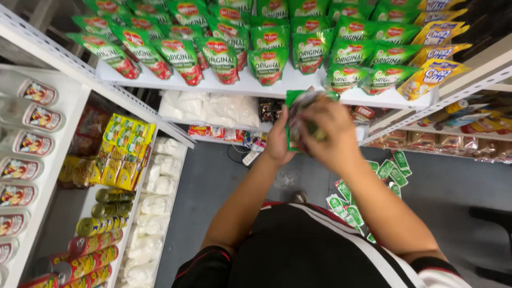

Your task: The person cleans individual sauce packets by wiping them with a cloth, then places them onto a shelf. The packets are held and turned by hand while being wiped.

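Both my hands are raised in front of a white shelf point(250, 85) and together hold a green pouch point(296, 100) of sauce. My left hand point(279, 140) grips the pouch from below and the left. My right hand point(329, 129) covers its front and right side, so most of the pouch is hidden. The pouch is blurred. It sits just below the shelf's front edge, under rows of matching green pouches point(269, 64) standing upright. Yellow pouches point(434, 74) stand at the right end of the same shelf.
Several green sachets point(392, 173) lie scattered on the grey floor to my right. A lower shelf holds white bags point(213, 109). On the left rack are bottles point(32, 114), yellow-green packets point(125, 152), cans point(101, 224) and more white bags point(154, 213). A dark stool leg point(490, 216) stands at far right.
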